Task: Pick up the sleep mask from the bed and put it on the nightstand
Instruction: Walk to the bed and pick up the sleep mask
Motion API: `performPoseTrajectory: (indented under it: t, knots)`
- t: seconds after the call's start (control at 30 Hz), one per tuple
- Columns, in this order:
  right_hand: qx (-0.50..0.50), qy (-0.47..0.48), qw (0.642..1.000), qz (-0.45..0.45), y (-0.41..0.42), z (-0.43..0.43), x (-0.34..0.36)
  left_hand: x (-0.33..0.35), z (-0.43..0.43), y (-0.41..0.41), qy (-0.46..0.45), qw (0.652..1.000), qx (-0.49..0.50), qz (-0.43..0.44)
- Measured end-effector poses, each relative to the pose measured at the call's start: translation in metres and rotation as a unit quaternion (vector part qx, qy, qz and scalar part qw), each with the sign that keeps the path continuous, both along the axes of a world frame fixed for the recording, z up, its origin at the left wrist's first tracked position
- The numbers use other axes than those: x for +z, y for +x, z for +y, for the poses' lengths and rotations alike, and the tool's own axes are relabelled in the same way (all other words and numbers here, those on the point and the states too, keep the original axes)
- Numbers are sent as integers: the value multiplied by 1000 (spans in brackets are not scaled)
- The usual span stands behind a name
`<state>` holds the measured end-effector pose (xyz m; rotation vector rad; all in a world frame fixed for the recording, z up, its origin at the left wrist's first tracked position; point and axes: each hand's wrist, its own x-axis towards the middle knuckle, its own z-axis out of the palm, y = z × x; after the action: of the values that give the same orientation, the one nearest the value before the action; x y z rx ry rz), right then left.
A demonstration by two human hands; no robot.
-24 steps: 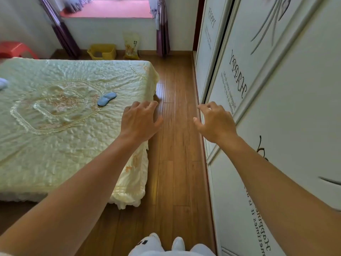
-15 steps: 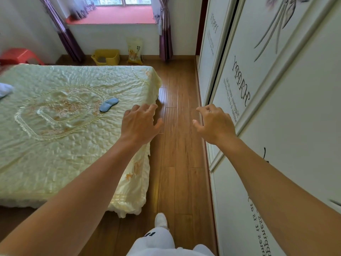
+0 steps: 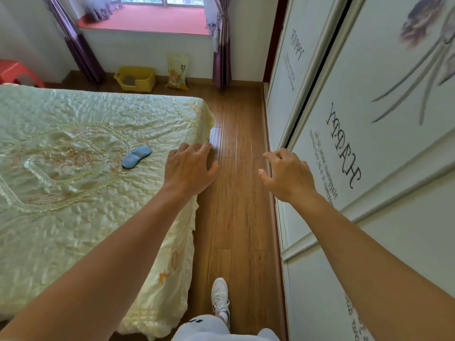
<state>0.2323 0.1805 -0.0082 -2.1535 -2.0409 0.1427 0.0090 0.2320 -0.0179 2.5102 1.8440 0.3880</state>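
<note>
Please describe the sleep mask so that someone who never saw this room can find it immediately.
Look at the large bed with the pale yellow quilted cover on the left side of the room. The sleep mask lies flat on it, beside the embroidered centre pattern, toward the edge facing the wooden floor. It is the only light blue thing on the cover, small and peanut-shaped.

Sleep mask [image 3: 136, 157] light blue. Bedspread [image 3: 73, 193] pale yellow, quilted, orange floral embroidery. Floor [image 3: 236, 193] brown wood planks. Far bin [image 3: 135, 78] yellow. Curtains [image 3: 222, 45] purple. Wardrobe doors [image 3: 369, 168] white, grey script.
</note>
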Motion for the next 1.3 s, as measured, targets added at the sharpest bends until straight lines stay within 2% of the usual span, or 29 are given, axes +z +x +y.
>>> performPoseTrajectory:
  t: [0.43,0.77,1.07,1.3]
  knots:
    - [-3,-28,1000,-12,9,182,-3,1,199,16,-3,1000,-11,-12]
    - [49,-27,998,-24,55,335,-18,-11,337,64,-14,1000,11,5]
    - [118,-44,992,-29,91,501,-29,-23,459,95,-34,995,94,0]
    - [230,-64,971,-8,26,587,-43,-37,488,31,-58,972,227,5]
